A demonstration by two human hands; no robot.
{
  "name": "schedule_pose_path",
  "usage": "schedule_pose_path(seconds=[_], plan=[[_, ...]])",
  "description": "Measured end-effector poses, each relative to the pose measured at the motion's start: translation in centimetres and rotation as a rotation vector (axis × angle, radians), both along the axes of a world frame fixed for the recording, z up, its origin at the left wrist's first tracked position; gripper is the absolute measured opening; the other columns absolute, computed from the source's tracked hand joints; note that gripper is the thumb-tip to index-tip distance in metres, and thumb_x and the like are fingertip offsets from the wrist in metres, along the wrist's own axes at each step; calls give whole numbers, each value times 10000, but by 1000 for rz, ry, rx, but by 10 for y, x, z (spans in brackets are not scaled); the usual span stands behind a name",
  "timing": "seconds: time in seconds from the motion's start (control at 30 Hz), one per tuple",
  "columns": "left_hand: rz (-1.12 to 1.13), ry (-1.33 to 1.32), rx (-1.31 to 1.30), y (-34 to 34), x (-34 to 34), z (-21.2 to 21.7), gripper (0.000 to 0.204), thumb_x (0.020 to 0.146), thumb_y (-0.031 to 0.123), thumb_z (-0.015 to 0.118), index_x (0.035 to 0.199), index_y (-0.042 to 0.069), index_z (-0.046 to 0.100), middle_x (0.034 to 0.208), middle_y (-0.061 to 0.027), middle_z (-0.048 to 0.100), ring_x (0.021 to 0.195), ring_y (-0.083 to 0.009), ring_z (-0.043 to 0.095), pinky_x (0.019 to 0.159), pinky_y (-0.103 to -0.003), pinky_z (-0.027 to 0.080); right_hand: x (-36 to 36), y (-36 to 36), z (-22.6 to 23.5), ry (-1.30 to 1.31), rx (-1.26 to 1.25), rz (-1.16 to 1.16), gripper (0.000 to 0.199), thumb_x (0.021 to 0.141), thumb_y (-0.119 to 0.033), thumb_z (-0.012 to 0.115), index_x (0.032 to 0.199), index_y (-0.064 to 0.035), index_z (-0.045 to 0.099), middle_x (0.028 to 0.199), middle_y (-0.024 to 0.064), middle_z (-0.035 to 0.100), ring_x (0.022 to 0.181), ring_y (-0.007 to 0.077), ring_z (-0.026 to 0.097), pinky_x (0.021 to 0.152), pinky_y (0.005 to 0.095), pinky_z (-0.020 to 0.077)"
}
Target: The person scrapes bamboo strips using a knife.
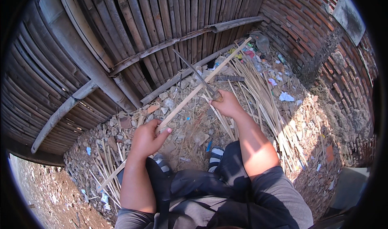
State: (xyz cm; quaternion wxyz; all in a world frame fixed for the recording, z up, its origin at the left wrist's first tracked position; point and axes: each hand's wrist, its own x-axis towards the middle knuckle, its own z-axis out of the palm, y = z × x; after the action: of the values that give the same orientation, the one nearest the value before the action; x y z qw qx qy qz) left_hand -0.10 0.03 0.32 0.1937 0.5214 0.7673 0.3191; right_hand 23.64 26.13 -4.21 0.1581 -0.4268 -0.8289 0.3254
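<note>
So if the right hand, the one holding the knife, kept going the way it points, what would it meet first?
Likely the bamboo strip: the right hand points its knife up-left across it. Beyond that stands the bamboo fence, though depth is unclear.

The bamboo strip point(194, 93) looks pale, dry and matt. The knife blade point(194, 73) is dull grey metal with a wooden handle. The fence point(133, 30) is weathered, grey-brown split bamboo; the wall point(307, 30) is rough red brick, the ground point(194, 124) stony rubble.

Single head-worn fisheye, looking steeply down, close over seated lap toward rubble ground point(190, 119) and bamboo fence point(133, 22).
</note>
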Motion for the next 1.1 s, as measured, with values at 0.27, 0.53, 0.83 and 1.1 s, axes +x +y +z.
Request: schedule_pose_path(seconds=[0.27,0.53,0.83,1.1], plan=[[11,-9,-25,-4,-2,3,488,888,470,777,1057,16,720,654,-174,649,648,-373,688,638,-455,530,-24,-34,11,-57,8,140,460,842,-318,797,1203,-48,705,1068,261,727,1025,439,697,896,485,547],[-8,40,-55,-5,-2,1,436,893,417,785,1059,16,736,684,-148,673,639,-283,686,636,-407,519,-30,-48,19,-128,71,349,410,835,-324,801,1123,-48,707,988,235,720,977,438,692,859,504,549],[-30,40,-97,-4,-1,6,487,887,455,781,1069,6,726,700,-197,673,693,-394,705,666,-466,546,-29,-46,17,-151,59,369,395,809,-312,816,1088,-56,703,980,232,713,962,444,682,833,513,540],[-42,39,-111,-4,-2,3,476,893,432,785,1112,14,726,715,-167,675,676,-329,687,662,-429,525,-29,-46,14,-142,52,348,364,815,-310,809,1043,-53,691,971,216,716,967,432,688,837,511,545]])
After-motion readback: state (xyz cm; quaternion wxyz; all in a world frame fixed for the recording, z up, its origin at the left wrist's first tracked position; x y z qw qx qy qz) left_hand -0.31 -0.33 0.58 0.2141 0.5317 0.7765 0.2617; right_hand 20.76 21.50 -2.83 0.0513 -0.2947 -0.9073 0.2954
